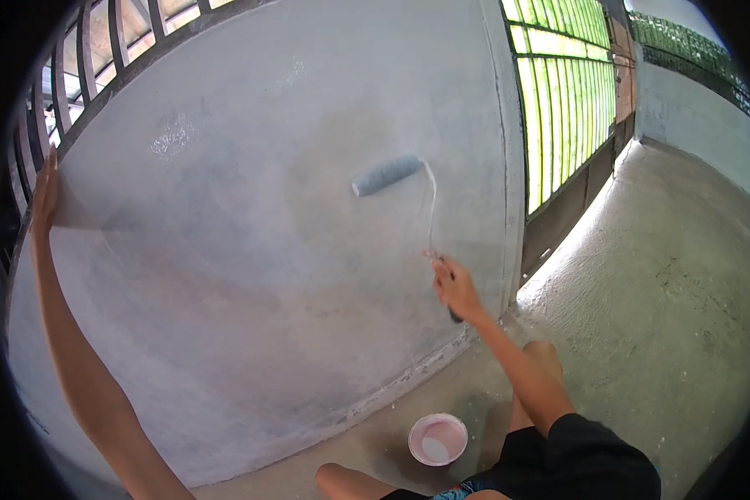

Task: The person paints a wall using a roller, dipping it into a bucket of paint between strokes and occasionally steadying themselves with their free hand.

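Paint roller (pixel 387 175): light, we judge; our right hand (pixel 454 287) wraps its handle (pixel 456 317), left hand (pixel 44 196) lies flat on wall (pixel 250 275).

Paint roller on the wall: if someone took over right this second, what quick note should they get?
Left hand: open, resting flat near the top edge of the wall, just under the railing.
Right hand: closed around the handle of the roller, whose sleeve lies against the wall, tilted.
Paint tub: on the floor between the knees, close to the wall's foot, with pale paint inside.
Done: much of the wall looks pale and coated, though patchy.
Left: greyer patches around the roller look thinly covered.
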`<state>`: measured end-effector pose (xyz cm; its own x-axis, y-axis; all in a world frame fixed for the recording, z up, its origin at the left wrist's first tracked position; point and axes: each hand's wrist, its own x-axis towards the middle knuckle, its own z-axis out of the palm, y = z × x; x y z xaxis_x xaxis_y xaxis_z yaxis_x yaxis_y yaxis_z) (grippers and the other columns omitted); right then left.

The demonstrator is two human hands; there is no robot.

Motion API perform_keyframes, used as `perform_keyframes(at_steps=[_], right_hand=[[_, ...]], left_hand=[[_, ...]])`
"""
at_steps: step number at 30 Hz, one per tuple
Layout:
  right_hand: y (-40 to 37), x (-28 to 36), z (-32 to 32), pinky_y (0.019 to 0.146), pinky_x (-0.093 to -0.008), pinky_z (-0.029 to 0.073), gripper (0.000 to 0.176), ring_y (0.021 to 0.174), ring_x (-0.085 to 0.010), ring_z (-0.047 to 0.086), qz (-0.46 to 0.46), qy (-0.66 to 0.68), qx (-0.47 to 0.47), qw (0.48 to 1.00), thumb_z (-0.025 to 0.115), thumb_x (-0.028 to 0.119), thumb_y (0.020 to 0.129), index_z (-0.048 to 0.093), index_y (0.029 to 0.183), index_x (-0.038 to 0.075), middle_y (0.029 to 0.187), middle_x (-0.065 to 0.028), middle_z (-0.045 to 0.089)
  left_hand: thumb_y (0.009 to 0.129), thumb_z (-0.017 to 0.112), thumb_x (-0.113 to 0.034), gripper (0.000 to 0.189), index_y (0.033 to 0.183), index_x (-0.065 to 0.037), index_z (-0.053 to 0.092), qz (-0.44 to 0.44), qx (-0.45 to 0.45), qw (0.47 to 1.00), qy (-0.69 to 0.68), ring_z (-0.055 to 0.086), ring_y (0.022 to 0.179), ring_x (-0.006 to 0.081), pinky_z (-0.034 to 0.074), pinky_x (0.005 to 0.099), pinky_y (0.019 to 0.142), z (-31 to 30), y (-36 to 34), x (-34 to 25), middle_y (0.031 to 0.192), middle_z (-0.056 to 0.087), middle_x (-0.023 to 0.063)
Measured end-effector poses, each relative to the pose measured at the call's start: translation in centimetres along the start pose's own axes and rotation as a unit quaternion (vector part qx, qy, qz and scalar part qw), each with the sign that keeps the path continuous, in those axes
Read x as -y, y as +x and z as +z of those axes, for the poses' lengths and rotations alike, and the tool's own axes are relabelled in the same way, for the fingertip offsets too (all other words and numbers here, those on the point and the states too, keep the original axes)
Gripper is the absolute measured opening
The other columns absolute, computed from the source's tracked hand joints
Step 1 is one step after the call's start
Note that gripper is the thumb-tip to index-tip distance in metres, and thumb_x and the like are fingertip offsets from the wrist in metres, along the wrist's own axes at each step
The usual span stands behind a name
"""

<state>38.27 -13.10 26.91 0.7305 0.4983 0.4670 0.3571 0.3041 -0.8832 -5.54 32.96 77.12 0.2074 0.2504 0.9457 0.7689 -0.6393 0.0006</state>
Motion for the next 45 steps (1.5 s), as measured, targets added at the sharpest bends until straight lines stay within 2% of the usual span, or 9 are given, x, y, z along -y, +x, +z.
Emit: perform_keyframes(at_steps=[2, 10, 21, 23, 32, 34, 40, 43, 45], right_hand=[[-1.0, 1.8, 1.3, 0.042, -0.0231, 0.032, 0.042, 0.043, -0.005, 0.036, 0.05, 0.09, 0.024, 0.994, 0.047, 0.038, 0.098, 0.057, 0.125, 0.007, 0.054, 0.0037, 0.04], [11.7, 16.1, 1.0, 0.042, -0.0233, 0.033, 0.051, 0.043, -0.0056, 0.036, -0.098, 0.09, 0.007, 0.991, 0.045, 0.047, 0.097, 0.057, 0.123, 0.005, 0.053, 0.0031, 0.037], [3.6, 4.1, -3.5, 0.041, -0.0233, 0.032, 0.048, 0.042, -0.0048, 0.036, 0.005, -0.005, 0.023, 1.0, 0.043, 0.043, 0.099, 0.057, 0.125, 0.006, 0.053, 0.0037, 0.038], [2.7, 4.2, -1.4, 0.04, -0.0235, 0.032, 0.05, 0.042, -0.0053, 0.037, 0.03, 0.097, 0.018, 0.995, 0.045, 0.047, 0.097, 0.057, 0.124, 0.007, 0.051, 0.0038, 0.038], [14.5, 15.1, -3.1, 0.042, -0.0231, 0.033, 0.052, 0.043, -0.0059, 0.035, -0.1, 0.076, 0.01, 0.992, 0.042, 0.047, 0.098, 0.055, 0.125, 0.004, 0.051, 0.0039, 0.035], [14.2, 14.3, -5.6, 0.042, -0.023, 0.033, 0.051, 0.043, -0.0059, 0.035, -0.093, 0.062, 0.027, 0.993, 0.042, 0.046, 0.098, 0.055, 0.125, 0.004, 0.051, 0.004, 0.035], [7.0, 2.9, -9.0, 0.042, -0.023, 0.032, 0.051, 0.041, -0.006, 0.036, -0.002, -0.024, 0.036, 0.999, 0.042, 0.046, 0.098, 0.054, 0.127, 0.006, 0.051, 0.0044, 0.037], [5.1, 6.5, -5.5, 0.041, -0.0239, 0.033, 0.053, 0.041, -0.0065, 0.037, 0.079, 0.102, 0.014, 0.992, 0.042, 0.047, 0.098, 0.053, 0.127, 0.005, 0.05, 0.0039, 0.037], [7.6, 9.3, -4.0, 0.041, -0.0248, 0.033, 0.054, 0.041, -0.0067, 0.036, 0.009, 0.093, -0.016, 0.996, 0.042, 0.048, 0.098, 0.052, 0.128, 0.005, 0.051, 0.0037, 0.037]], left_hand=[[0.09, 0.015, -0.069, 0.075, 0.149, -0.022, 0.023, 0.011, -0.01, 0.999, 0.03, 0.023, 0.141, 0.0288, 0.015, 0.045, 0.116, 0.0, -0.4, 0.3, 0.152, 0.026, 0.008], [0.094, 0.015, -0.063, 0.068, 0.149, -0.024, 0.024, 0.114, -0.024, 0.99, 0.075, 0.022, 0.141, 0.0284, 0.013, 0.0436, 0.116, 1.2, 1.7, 4.9, 0.152, 0.028, 0.0077], [0.092, 0.016, -0.067, 0.071, 0.148, -0.025, 0.025, 0.032, -0.025, 0.997, 0.058, 0.024, 0.141, 0.0283, 0.015, 0.0454, 0.116, 0.3, 0.1, 1.7, 0.152, 0.028, 0.0075], [0.092, 0.016, -0.067, 0.071, 0.148, -0.025, 0.026, 0.04, -0.029, 0.997, 0.053, 0.024, 0.141, 0.0282, 0.015, 0.0454, 0.116, 0.8, 0.0, 1.6, 0.152, 0.028, 0.0075], [0.091, 0.018, -0.067, 0.071, 0.148, -0.025, 0.026, 0.074, -0.044, 0.995, 0.059, 0.024, 0.141, 0.028, 0.016, 0.0455, 0.116, 1.7, 1.2, 5.4, 0.152, 0.028, 0.0075], [0.091, 0.019, -0.067, 0.07, 0.148, -0.026, 0.027, 0.019, -0.054, 0.995, 0.079, 0.024, 0.14, 0.0283, 0.016, 0.0469, 0.116, 2.0, 1.4, 5.2, 0.152, 0.027, 0.007], [0.093, 0.018, -0.065, 0.07, 0.147, -0.022, 0.028, 0.055, -0.053, 0.992, 0.096, 0.024, 0.14, 0.03, 0.017, 0.0478, 0.115, 2.0, 1.3, 4.9, 0.151, 0.028, 0.0086], [0.093, 0.018, -0.064, 0.07, 0.146, -0.019, 0.03, 0.02, -0.024, 0.996, 0.087, 0.026, 0.139, 0.0325, 0.019, 0.0484, 0.114, 0.7, -0.9, 2.7, 0.15, 0.03, 0.0114], [0.094, 0.018, -0.062, 0.071, 0.145, -0.015, 0.031, -0.003, 0.006, 0.996, 0.086, 0.028, 0.137, 0.0351, 0.021, 0.049, 0.113, -1.1, -2.1, 0.4, 0.148, 0.032, 0.0142]])
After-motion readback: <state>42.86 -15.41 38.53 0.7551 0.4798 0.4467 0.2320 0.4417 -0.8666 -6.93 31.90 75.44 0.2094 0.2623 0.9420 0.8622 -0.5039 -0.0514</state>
